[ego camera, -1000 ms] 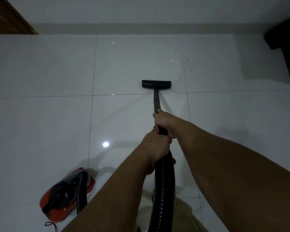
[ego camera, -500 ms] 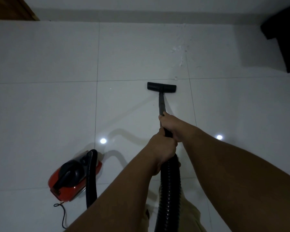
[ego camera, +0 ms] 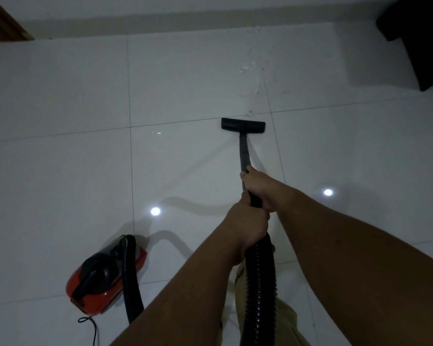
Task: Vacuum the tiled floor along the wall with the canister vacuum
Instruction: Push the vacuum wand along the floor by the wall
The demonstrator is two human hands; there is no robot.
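Note:
A black floor nozzle (ego camera: 243, 126) rests flat on the white tiles, just below a grout line. Its grey wand (ego camera: 244, 153) runs back to my hands. My right hand (ego camera: 256, 184) grips the wand's upper end, and my left hand (ego camera: 246, 223) grips the ribbed black hose (ego camera: 260, 283) just behind it. The red and black canister vacuum (ego camera: 103, 278) sits on the floor at lower left, with the hose looping from its top. White debris specks (ego camera: 250, 71) lie beyond the nozzle, toward the wall (ego camera: 185, 18).
A dark piece of furniture (ego camera: 420, 41) stands at the top right by the wall. A wooden door frame (ego camera: 3, 26) shows at top left. The power cord (ego camera: 93, 330) trails from the canister. Ceiling lights reflect on the glossy tiles.
The nozzle was pulled back toward me across the grout line, away from the debris. The view shifted, so the canister now appears further right and higher up.

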